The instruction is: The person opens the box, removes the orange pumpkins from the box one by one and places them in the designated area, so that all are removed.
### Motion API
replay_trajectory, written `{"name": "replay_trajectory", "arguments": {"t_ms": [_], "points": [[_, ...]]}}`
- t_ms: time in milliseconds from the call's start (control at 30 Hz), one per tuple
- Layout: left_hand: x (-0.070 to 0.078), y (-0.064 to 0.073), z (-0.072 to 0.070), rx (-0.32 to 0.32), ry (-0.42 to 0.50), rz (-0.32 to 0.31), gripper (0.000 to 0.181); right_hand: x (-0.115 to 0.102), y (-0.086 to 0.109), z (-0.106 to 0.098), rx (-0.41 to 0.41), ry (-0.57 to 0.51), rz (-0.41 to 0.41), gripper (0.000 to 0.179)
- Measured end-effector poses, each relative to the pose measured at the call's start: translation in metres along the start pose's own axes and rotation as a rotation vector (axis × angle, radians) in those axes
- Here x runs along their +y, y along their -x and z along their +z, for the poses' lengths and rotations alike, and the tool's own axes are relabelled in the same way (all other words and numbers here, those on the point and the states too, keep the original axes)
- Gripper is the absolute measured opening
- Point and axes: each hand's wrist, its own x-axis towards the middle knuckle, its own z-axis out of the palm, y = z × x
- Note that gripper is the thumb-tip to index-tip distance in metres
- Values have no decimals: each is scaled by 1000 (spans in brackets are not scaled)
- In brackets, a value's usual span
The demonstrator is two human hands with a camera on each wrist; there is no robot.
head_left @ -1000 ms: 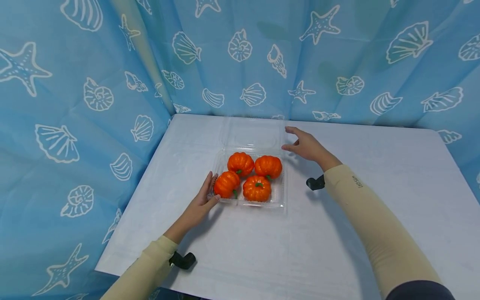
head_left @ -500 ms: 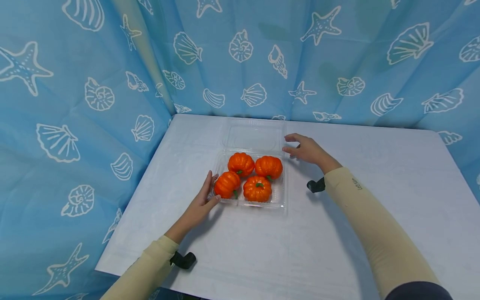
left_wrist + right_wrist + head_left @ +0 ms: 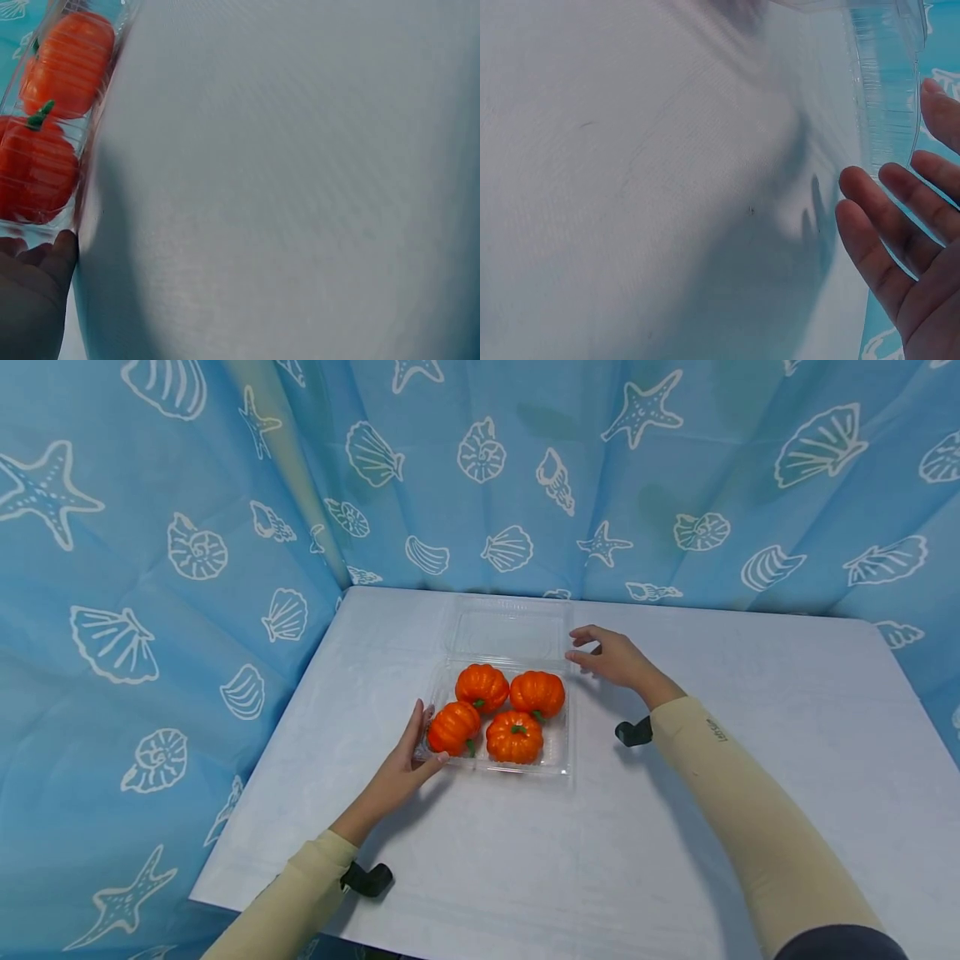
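A clear plastic clamshell box stands on the table with its lid folded back. Several small orange pumpkins with green stems sit inside, and two pumpkins show through the wall in the left wrist view. My left hand touches the near left corner, fingers extended along the left side and thumb at the front edge. Beside the lid's right edge is my right hand, its thumb and fingers spread apart. In the right wrist view, the right hand's fingers are by the clear plastic edge and pinch nothing visible.
A white cloth covers the table. Blue curtain with shell and starfish prints hangs behind and to the left, close to the table's back edge. A black wrist camera sits at each forearm.
The lid's far edge has come down a little, and my right hand's upper fingers have lowered with it. My left thumb has shifted slightly right along the box front. The pumpkins stay put.
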Motion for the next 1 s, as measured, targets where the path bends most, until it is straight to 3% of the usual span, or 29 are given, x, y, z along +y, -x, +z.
{"name": "replay_trajectory", "arguments": {"t_ms": [267,633,1000], "points": [[-2,0,0,-5,4,10,90,3,5,-6,46,28,-25,52],[6,0,-1,-8,-38,-23,89,4,21,-15,76,42,-134,41],[8,0,0,-8,-46,-27,88,-21,40,-18,-6,21,-292,41]]}}
